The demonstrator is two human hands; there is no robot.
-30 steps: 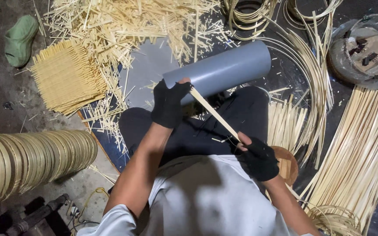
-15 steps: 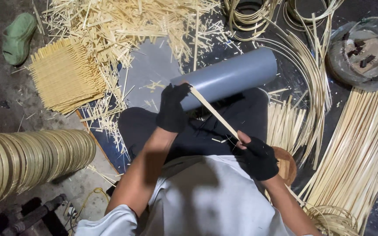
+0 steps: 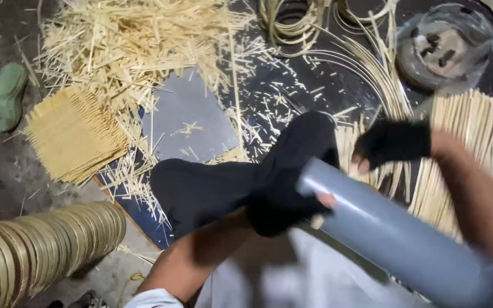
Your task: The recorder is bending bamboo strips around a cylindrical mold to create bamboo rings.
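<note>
The grey pipe lies across the lap, its long axis running from lower right up to the left hand, whose fingers close around its near end, while the right hand hovers just above, loosely curled, holding nothing

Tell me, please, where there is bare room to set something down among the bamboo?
The grey sheet between the straw pile and the dark trouser leg is mostly bare. Dirt floor left of the flat mat is free too. It is crowded by the strip bundle on the right.
</note>
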